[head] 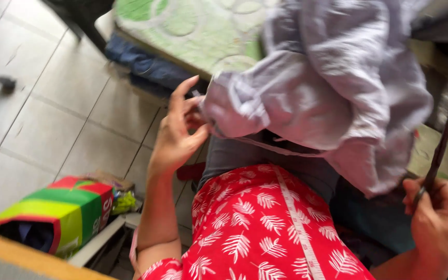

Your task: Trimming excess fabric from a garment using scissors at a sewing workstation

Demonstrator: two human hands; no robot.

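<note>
- The left hand (177, 137) pinches an edge of the lilac cloth (327, 88), which bunches up and to its right.
- The right hand (439, 220), fingers closed around dark scissors (439, 150), sits below the cloth's lower right fold.

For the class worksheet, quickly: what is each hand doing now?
Left hand: pinching the lilac cloth.
Right hand: closed on dark scissors.

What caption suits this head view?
Left hand pinches lilac cloth; right hand grips dark scissors.
</note>
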